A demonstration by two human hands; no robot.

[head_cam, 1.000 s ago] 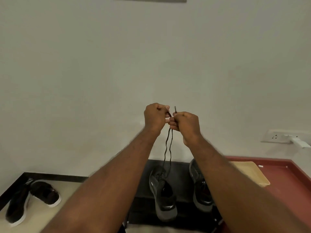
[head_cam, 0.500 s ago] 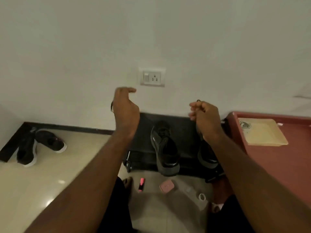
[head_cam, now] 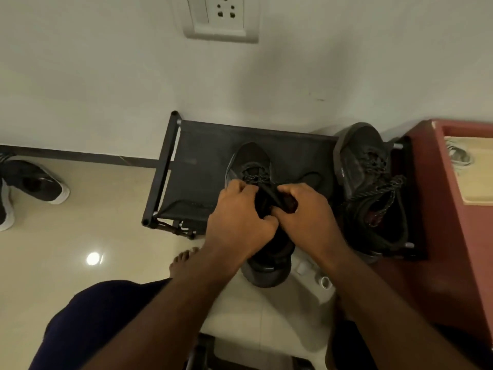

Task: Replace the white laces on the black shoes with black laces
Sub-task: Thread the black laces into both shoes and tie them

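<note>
Black shoe (head_cam: 253, 161), centre, lying on the dark fabric top of a low rack (head_cam: 202, 156) set against the wall, toe toward the far side and heel overhanging the near edge. Its far eyelets carry a black lace (head_cam: 256, 179). The left hand (head_cam: 240, 217) and right hand (head_cam: 306, 212) meet over the throat of the shoe, thumbs touching. The left grip is closed, fingers curled onto the left side of the upper; whether they also catch the lace cannot be told. The right grip is likewise closed, fingers curled round a dark strand of the lace that runs slantwise between the two hands. A second black shoe (head_cam: 360, 161) lies at the right end of the rack, with a loose lace (head_cam: 384, 186) draped across it. Right of the rack, a red surface (head_cam: 453, 249) carries a beige tray (head_cam: 477, 188) holding a pale coiled cord (head_cam: 458, 156). At far left, dark shoes with white soles (head_cam: 34, 182) rest on the floor. A wall socket (head_cam: 221, 17) sits above the rack.
</note>
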